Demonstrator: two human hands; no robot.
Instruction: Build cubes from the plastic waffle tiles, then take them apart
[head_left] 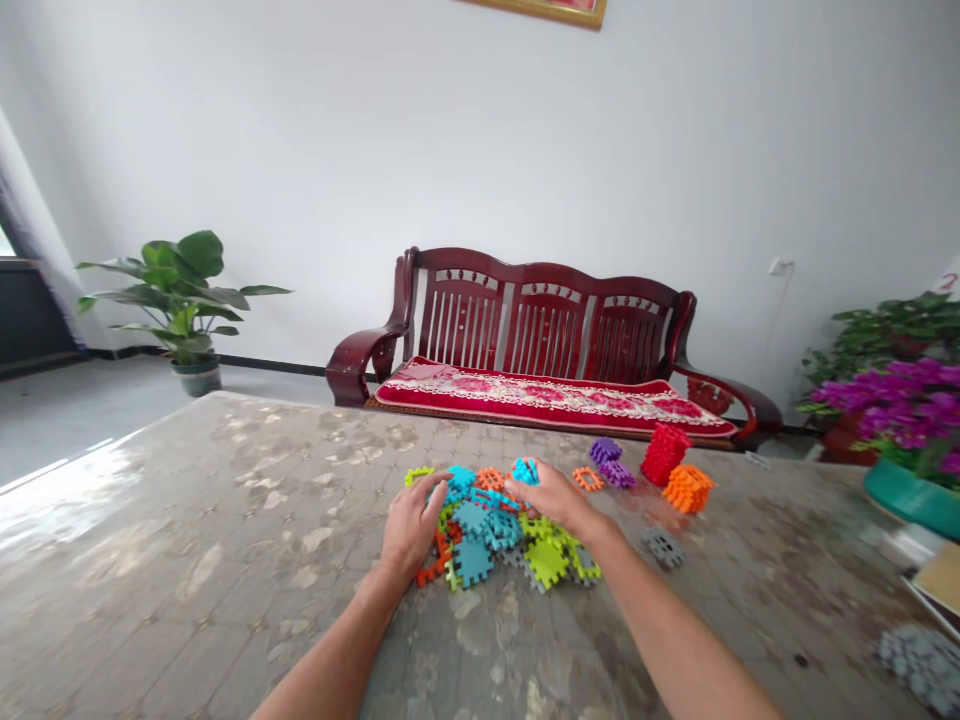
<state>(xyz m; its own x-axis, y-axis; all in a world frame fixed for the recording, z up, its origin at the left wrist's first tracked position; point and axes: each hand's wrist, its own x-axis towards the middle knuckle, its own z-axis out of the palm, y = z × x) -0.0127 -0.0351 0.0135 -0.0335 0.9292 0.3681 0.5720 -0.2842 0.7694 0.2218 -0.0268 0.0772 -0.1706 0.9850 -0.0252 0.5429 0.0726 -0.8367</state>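
Observation:
A heap of flat, toothed plastic tiles in blue, green, orange and grey lies on the patterned table. My left hand rests on the heap's left side, fingers curled down onto the tiles. My right hand hovers over the far side and pinches a blue tile between its fingertips. Beyond them stand built stacks: a red one, an orange one and a purple one. A loose orange tile and a grey tile lie nearby.
A dark wooden bench with a red cushion stands behind the table. A potted green plant is at the left, purple flowers in a green pot at the right. A grey tile cluster sits near the right edge.

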